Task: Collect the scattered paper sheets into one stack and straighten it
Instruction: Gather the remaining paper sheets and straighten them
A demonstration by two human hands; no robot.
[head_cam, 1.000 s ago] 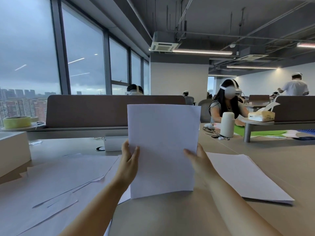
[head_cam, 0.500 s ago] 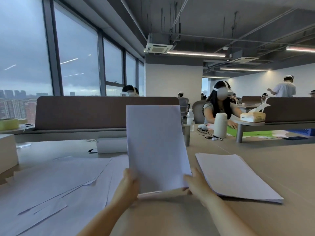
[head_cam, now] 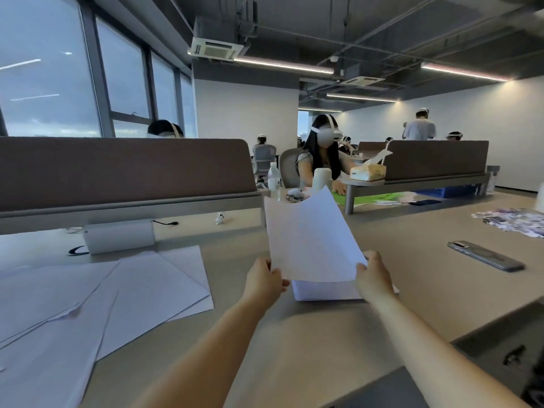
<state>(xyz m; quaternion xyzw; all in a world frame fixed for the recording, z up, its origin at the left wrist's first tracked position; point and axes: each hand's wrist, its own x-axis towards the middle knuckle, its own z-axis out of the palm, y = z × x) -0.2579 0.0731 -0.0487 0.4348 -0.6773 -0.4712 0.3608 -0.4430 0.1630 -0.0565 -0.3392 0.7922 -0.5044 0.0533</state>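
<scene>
Above stack [head_cam: 323, 291]: both hands, left [head_cam: 265, 279], right [head_cam: 374, 278], pinch tilted sheet [head_cam: 309, 240].

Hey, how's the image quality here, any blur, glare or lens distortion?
Head view: wide-angle lens bends the window frames and ceiling light strips; dim, even lighting; the held sheet is slightly soft, distant people blurrier; no strong glare on the desk.

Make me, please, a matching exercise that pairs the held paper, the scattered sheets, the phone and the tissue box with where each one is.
1 held paper
2 scattered sheets
3 phone
4 tissue box

A flat on the desk, right side
B on the raised shelf
C spread over the desk, left side
D between left hand and right hand, over the stack

Pairs: 1-D, 2-C, 3-A, 4-B
</scene>
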